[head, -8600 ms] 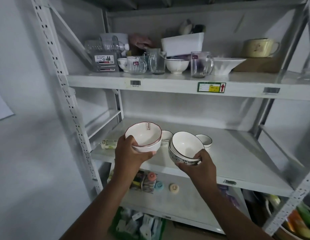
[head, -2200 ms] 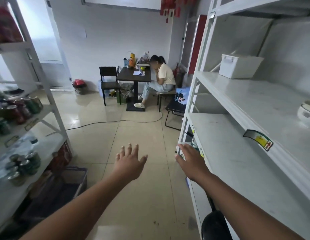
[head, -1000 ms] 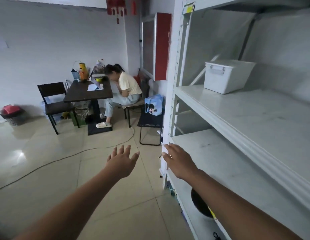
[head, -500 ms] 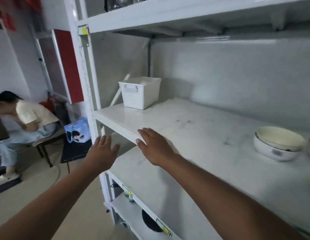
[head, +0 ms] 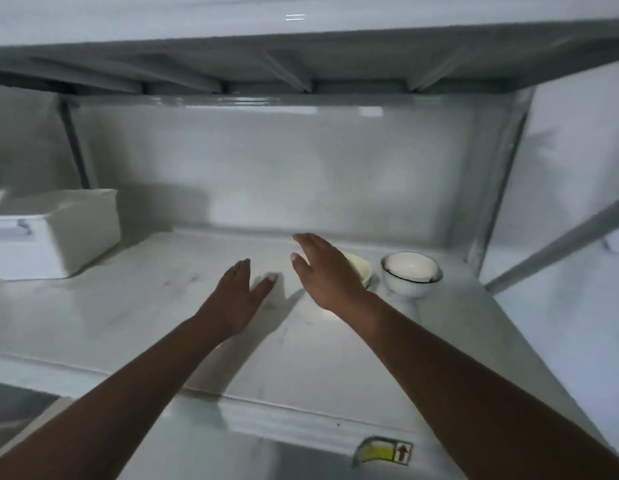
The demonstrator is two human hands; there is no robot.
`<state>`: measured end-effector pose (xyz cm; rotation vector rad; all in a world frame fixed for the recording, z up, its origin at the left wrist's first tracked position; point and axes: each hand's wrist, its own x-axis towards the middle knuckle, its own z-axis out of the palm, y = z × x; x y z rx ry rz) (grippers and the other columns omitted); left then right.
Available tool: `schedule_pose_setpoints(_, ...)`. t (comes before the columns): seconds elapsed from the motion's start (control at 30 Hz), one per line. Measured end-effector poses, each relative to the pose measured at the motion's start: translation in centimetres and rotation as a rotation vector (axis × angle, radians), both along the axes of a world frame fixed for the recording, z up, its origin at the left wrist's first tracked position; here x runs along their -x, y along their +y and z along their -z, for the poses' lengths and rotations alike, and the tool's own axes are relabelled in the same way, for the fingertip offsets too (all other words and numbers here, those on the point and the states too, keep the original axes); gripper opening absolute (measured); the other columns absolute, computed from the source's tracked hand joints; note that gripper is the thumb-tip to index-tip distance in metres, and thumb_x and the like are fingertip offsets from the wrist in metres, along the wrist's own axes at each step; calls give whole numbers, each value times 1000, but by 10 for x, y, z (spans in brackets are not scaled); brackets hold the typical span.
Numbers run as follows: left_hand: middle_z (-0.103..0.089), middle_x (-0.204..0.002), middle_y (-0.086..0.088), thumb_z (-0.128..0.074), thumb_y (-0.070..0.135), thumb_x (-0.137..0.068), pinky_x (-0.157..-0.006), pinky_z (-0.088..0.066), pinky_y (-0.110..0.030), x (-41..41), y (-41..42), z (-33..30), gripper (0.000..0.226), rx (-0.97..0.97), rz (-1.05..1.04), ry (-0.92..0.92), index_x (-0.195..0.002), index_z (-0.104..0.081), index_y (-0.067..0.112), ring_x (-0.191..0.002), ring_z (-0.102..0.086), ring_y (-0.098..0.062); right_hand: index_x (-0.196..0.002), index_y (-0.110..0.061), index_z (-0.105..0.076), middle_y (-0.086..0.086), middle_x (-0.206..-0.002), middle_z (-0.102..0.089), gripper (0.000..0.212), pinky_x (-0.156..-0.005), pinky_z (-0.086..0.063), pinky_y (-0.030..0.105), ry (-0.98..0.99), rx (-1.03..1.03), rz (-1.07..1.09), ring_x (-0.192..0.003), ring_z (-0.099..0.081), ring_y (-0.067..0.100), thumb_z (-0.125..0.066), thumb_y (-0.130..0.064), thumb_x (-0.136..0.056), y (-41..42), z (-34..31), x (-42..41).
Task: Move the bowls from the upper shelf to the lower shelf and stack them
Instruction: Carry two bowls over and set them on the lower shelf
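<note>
Two bowls stand side by side at the back right of a white shelf (head: 128, 323). The right one is a white bowl with a dark rim (head: 411, 273). The left one is a cream bowl (head: 361, 266), mostly hidden behind my right hand (head: 325, 271). That hand hovers just in front of the cream bowl, fingers straight, holding nothing. My left hand (head: 237, 299) is held over the middle of the shelf, fingers straight and empty. The picture is blurred by motion.
A white lidded plastic box (head: 55, 233) sits at the shelf's back left. Another shelf board (head: 301, 53) hangs close overhead. A slanted metal brace (head: 557, 244) crosses the right side. A yellow arrow label (head: 384, 452) marks the front edge.
The view has swung right from the room to face the shelf head-on. Both hands have reached in over the shelf, the right one up to the cream bowl.
</note>
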<state>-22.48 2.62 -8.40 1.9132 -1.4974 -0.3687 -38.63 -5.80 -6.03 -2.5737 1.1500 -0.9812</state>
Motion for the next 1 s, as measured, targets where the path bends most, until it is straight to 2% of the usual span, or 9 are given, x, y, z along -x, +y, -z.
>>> schedule_pose_setpoints(0.1, -16, -163, -2, -48, 75, -75, -119, -20, -36, 39, -30, -1, 103, 74, 148, 112, -156, -13, 22, -148, -22, -22, -145, -13, -48, 4, -151, -47, 46, -118, -27, 30, -132, -9, 87, -141, -40, 18, -45, -28, -102, -19, -12, 48)
schedule_pose_setpoints(0.23, -42, -146, 2, -84, 65, -51, -107, -41, -36, 81, -44, 6, 122, 94, 266, 325, -150, -26, 23, -129, -48, -19, -139, -11, -55, 6, -145, -53, 41, -112, -31, 28, -215, 24, 264, -135, -47, 21, -51, -23, -101, -42, -6, 112)
schedule_pose_setpoints(0.33, -56, -130, -2, -89, 35, -49, -101, -47, -37, 95, -51, 19, 99, 226, 287, 378, -136, -42, 20, -118, -56, -19, -138, -22, -54, 1, -146, -50, 43, -110, -32, 34, -213, -63, 431, -136, -44, 22, -55, -35, -97, -56, 11, 146)
schedule_pose_setpoints(0.43, -51, -133, -6, -93, 18, -53, -103, -45, -39, 98, -56, 23, 92, 267, 229, 371, -131, -45, 22, -122, -51, -22, -143, -36, -43, 3, -154, -34, 64, -115, -29, 45, -228, -259, 588, -142, -33, 27, -64, -55, -85, -63, 24, 168)
schedule_pose_setpoints(0.5, -52, -131, -5, -93, 12, -55, -95, -45, -33, 96, -62, 25, 83, 287, 218, 337, -124, -49, 24, -118, -51, -20, -143, -35, -43, 8, -151, -34, 76, -116, -29, 47, -290, -337, 556, -141, -33, 30, -74, -55, -77, -66, 36, 177)
schedule_pose_setpoints(0.6, -55, -125, 0, -95, 18, -50, -86, -41, -24, 91, -68, 28, 77, 285, 223, 288, -114, -54, 27, -113, -53, -15, -144, -30, -44, 11, -146, -37, 83, -111, -35, 38, -339, -417, 424, -135, -39, 26, -85, -43, -72, -67, 53, 184)
schedule_pose_setpoints(0.77, -61, -106, 2, -97, 33, -43, -69, -36, -15, 87, -75, 33, 67, 275, 153, 159, -92, -52, 21, -95, -55, -15, -128, -24, -51, 7, -124, -52, 76, -72, -37, 13, -355, -356, 384, -104, -54, 18, -92, -33, -65, -71, 64, 179)
schedule_pose_setpoints(0.9, -56, -93, 5, -95, 43, -41, -60, -31, -9, 85, -80, 30, 65, 249, 133, 66, -79, -46, 26, -84, -51, -13, -107, -27, -50, -6, -106, -60, 65, -63, -37, 17, -365, -312, 427, -93, -59, 13, -91, -41, -59, -74, 66, 170)
schedule_pose_setpoints(1.0, -52, -88, 8, -95, 44, -41, -58, -33, -6, 82, -80, 28, 64, 249, 146, 50, -74, -41, 32, -79, -48, -10, -96, -26, -55, -11, -91, -63, 59, -65, -44, 19, -343, -280, 486, -84, -60, 8, -86, -54, -55, -76, 68, 168)
